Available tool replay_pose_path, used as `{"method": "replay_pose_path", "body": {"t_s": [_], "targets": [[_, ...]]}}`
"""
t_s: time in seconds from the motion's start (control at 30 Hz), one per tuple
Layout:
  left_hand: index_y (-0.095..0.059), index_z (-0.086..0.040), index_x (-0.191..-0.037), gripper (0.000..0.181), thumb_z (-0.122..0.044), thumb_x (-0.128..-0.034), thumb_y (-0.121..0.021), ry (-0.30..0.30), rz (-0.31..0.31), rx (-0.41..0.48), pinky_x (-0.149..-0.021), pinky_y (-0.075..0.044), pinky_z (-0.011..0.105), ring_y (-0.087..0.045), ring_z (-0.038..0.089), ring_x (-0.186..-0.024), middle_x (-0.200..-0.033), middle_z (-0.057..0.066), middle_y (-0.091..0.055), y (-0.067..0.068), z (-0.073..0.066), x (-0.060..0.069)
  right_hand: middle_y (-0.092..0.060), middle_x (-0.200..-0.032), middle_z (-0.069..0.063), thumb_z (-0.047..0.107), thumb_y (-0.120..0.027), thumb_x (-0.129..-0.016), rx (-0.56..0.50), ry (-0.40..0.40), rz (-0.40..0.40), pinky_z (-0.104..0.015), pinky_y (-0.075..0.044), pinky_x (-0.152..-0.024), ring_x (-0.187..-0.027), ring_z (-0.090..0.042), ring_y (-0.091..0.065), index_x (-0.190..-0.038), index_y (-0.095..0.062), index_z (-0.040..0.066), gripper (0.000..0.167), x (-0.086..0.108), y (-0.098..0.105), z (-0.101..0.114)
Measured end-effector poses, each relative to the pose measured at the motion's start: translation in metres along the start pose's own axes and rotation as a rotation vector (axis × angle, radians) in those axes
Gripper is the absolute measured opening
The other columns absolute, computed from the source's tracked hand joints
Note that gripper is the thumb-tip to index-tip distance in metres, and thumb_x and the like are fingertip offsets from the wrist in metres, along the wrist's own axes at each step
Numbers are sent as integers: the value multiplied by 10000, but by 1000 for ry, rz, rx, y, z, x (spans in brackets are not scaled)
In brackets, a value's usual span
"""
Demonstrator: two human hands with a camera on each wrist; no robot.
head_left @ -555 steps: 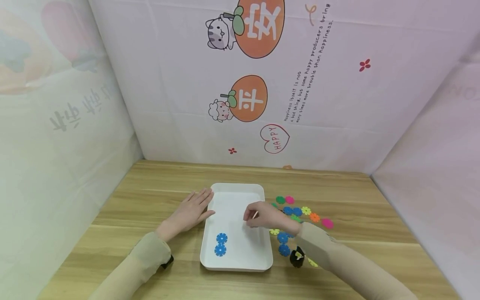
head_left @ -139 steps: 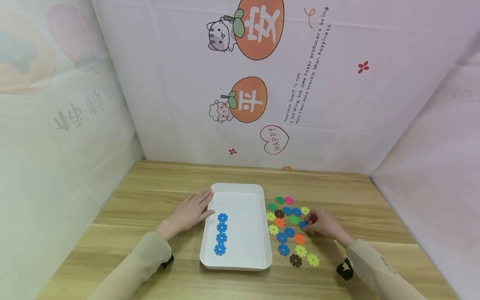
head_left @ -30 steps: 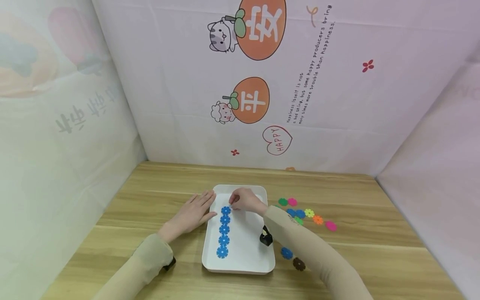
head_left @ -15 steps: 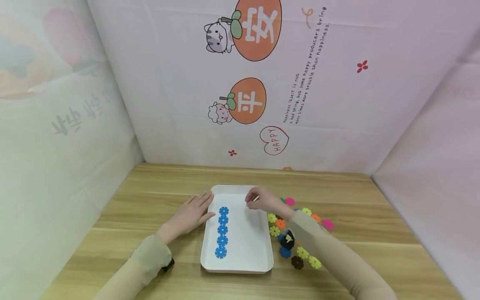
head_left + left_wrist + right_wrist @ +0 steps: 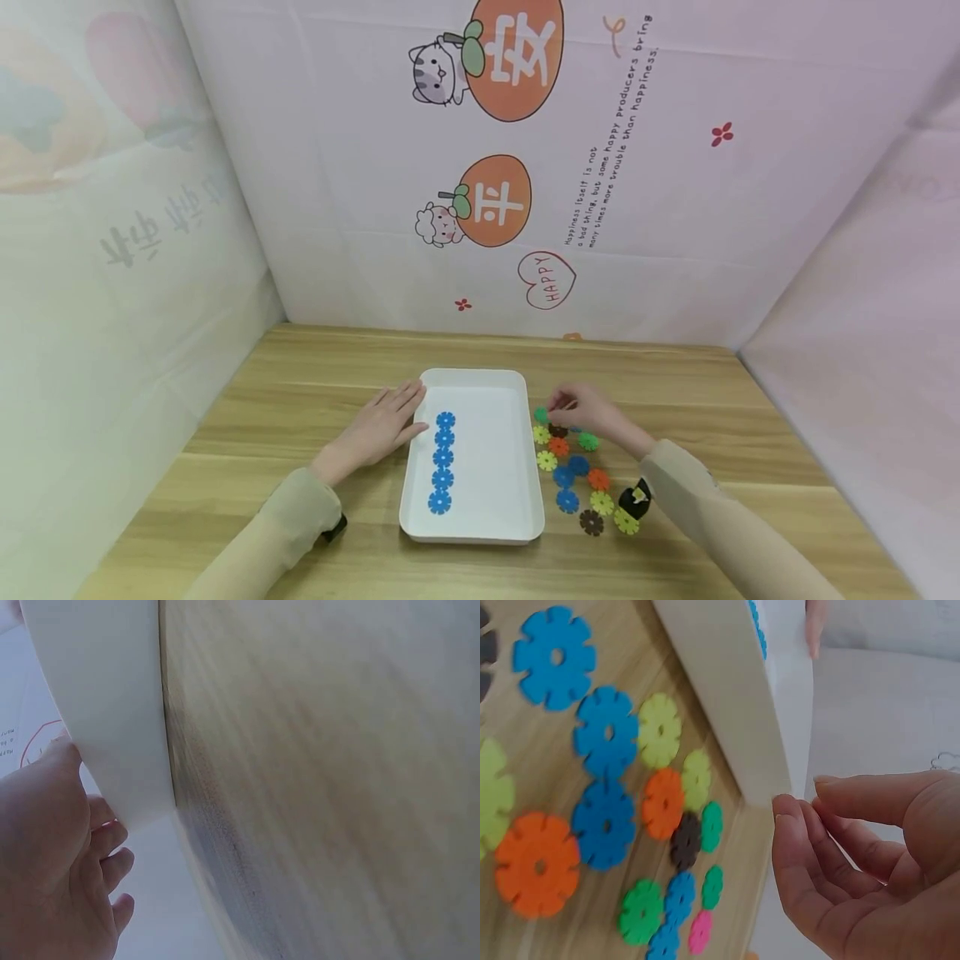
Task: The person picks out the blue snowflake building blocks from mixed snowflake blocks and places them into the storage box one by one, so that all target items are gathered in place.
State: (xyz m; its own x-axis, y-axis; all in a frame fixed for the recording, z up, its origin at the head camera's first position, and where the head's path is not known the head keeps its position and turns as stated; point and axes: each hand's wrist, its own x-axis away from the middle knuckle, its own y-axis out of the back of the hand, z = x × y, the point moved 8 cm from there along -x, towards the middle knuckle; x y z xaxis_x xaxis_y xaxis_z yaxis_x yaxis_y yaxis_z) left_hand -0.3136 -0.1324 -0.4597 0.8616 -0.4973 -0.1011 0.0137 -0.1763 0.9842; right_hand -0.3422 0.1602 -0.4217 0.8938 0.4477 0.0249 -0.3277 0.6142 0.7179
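Several blue flower-shaped discs (image 5: 443, 457) stand in a joined-looking column in the left half of the white tray (image 5: 491, 536). My left hand (image 5: 372, 431) rests with extended fingers at the tray's left rim; the left wrist view shows this hand (image 5: 56, 855) against the tray wall (image 5: 112, 697). Just right of the tray, my right hand (image 5: 596, 417) is over the upper part of the loose discs and hides some of them. In the right wrist view, this hand (image 5: 855, 862) has loosely bent fingers, a small gap between thumb and fingertips, and nothing held.
Right of the tray lie loose discs: blue (image 5: 567, 500), orange (image 5: 598, 479), yellow (image 5: 602, 503), brown (image 5: 592, 522) and green (image 5: 588, 442). A pink disc (image 5: 700, 931) shows in the right wrist view. Printed cloth walls (image 5: 637, 300) enclose the wooden table (image 5: 337, 358).
My right hand was beside the top of the blue column, then moved right across the tray to the loose discs. The left hand stays at the rim. The column looked shorter in the oldest frames.
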Motion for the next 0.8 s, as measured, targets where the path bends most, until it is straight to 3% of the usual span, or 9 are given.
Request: {"method": "replay_pose_path", "body": {"t_s": [0.17, 0.37, 0.57, 0.8], "targets": [[-292, -27, -1551, 670, -454, -1050, -415, 5, 8, -8, -1235, -233, 560, -283, 349, -1512, -1629, 149, -281, -1, 1, -1, -688, -963, -150, 86, -665, -911, 5, -45, -17, -314, -552, -756, -873, -189, -631, -1004, -660, -48, 164, 14, 12, -14], [-286, -29, -1554, 679, -462, -1048, -417, 7, 16, 2, -1238, -226, 557, -274, 346, -1516, -1632, 147, -272, -1, 1, 0, -683, -957, -173, 63, -664, -907, 18, -98, -43, -310, -564, -698, -869, -215, -637, -988, -652, -56, 144, 27, 20, -25], [-276, -29, -1557, 681, -463, -1051, -409, 9, 22, 5, -1240, -222, 558, -264, 343, -1520, -1636, 146, -262, -2, 1, 0, -670, -956, -169, 48, -665, -894, 84, -148, -90, -284, -535, -677, -858, -220, -619, -1027, -632, -74, 184, 30, 27, -45], [-280, -28, -1555, 678, -461, -1051, -409, 3, 18, 3, -1238, -226, 560, -270, 345, -1518, -1634, 148, -266, -1, 1, -1, -666, -932, -168, 25, -725, -831, 159, -203, -101, -331, -547, -715, -830, -214, -604, -996, -633, -72, 212, 27, 28, -67]]}}
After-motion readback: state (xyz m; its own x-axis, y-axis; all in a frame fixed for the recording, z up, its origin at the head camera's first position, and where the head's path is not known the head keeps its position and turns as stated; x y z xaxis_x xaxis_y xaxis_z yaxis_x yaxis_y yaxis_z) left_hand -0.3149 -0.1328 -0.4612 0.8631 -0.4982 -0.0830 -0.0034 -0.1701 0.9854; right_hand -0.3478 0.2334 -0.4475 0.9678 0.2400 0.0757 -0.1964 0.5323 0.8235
